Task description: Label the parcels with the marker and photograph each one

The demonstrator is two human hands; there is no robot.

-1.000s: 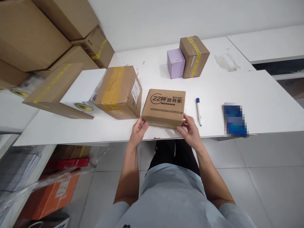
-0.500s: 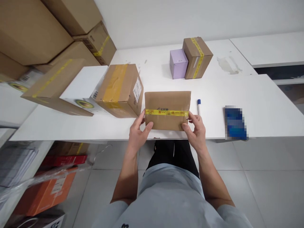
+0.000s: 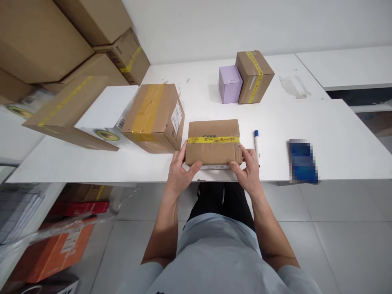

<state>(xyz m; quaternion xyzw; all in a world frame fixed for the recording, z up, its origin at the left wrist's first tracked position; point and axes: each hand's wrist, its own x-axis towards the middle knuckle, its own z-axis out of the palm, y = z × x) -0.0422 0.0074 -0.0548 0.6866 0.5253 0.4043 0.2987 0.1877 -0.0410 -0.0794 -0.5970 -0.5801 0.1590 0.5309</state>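
taped carton (image 3: 212, 152): closed, contents hidden | left fingers (image 3: 195, 166), right fingers (image 3: 235, 166): clamped on its ends | lilac box (image 3: 230, 85): closed

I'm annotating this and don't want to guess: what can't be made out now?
All in head view:
Contents and underside of the box between left hand and right hand: hidden by its cardboard.
Surface of the blue item: blurred by pixelation.
Print on the white label left of the box: too small.
Extent of the upper-left carton: cut off by picture edges.
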